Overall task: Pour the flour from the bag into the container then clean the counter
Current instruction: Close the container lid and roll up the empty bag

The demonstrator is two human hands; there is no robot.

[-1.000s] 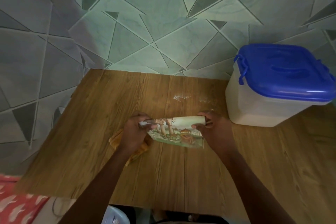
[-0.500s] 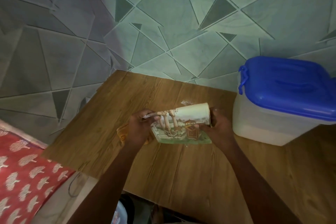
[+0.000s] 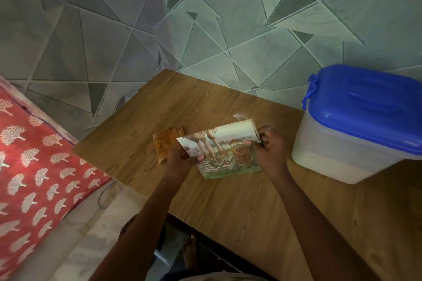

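left hand and right hand are each gripping an end of the half-rolled bag over the counter, near the lidded container. Risk: tilting it could be shaking leftover flour out, adding to the spill behind it

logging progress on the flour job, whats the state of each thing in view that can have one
flour bag: flattened, top rolled over, gripped at both ends
left hand: grips the bag's left edge
right hand: pinches the bag's right edge
container: blue lid on, white flour in its lower part
orange cloth: crumpled on the counter beside the left hand
counter: not wiped, spilled flour behind the bag
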